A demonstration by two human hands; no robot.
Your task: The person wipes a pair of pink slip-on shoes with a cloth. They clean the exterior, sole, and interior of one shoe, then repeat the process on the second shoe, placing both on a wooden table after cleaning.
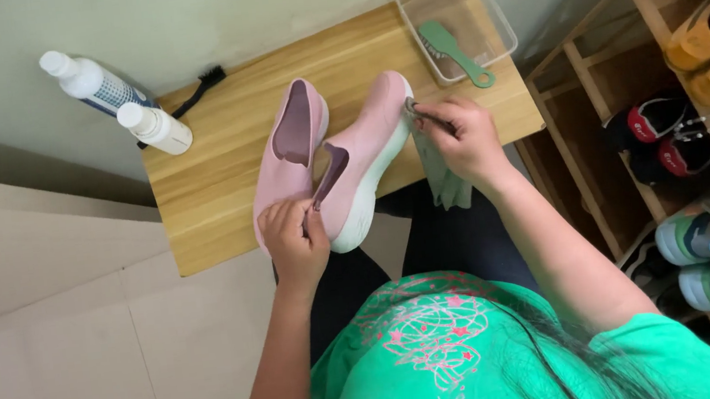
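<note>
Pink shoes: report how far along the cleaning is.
Done: nothing can be judged finished. In hand: the left hand grips the heel of the nearer shoe while the right hand presses a cloth to its toe. Left: the other shoe lies untouched on the table; the green brush sits in its tray.
</note>
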